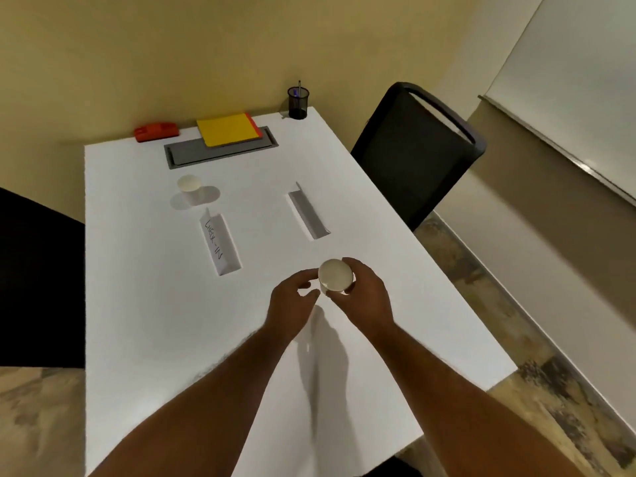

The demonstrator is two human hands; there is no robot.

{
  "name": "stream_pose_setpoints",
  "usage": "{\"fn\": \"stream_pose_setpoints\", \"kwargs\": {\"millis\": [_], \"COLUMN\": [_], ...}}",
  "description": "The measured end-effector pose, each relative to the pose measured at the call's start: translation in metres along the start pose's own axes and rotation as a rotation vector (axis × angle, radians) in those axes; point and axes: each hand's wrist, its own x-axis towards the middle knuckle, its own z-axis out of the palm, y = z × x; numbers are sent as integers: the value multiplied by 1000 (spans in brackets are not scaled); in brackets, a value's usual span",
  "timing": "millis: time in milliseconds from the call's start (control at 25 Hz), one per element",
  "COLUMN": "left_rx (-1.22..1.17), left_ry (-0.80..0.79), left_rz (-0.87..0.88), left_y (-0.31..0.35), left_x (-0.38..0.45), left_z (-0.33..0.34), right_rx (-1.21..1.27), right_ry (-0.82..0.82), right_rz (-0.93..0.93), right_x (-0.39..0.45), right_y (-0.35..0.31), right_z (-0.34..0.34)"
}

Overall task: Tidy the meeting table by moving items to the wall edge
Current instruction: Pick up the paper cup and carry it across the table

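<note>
My right hand holds a white paper cup just above the middle of the white table. My left hand is beside the cup, fingers apart, fingertips near its left side. A second white cup stands farther back on the left. Two folded paper name tents lie between: one marked "CHECK-IN", one blank. At the wall edge sit a yellow notepad, a red stapler and a black mesh pen holder.
A grey cable hatch is set into the table near the wall, partly under the notepad. A black chair stands at the table's right side. Another dark chair is at the left edge.
</note>
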Motion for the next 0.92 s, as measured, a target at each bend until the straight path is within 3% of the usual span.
{"fn": "stream_pose_setpoints", "kwargs": {"millis": [360, 760, 920], "left_rx": [-58, -65, -6], "left_ry": [184, 179, 161], "left_rz": [-337, -415, -417], "left_y": [-5, -3, -8], "left_x": [77, 105, 101], "left_z": [96, 115, 114], "right_rx": [-95, -207, -300], "right_ry": [-228, -382, -354], "right_rz": [-102, -96, -112], "right_x": [120, 172, 168], "right_y": [82, 101, 107], "right_z": [2, 18, 16]}}
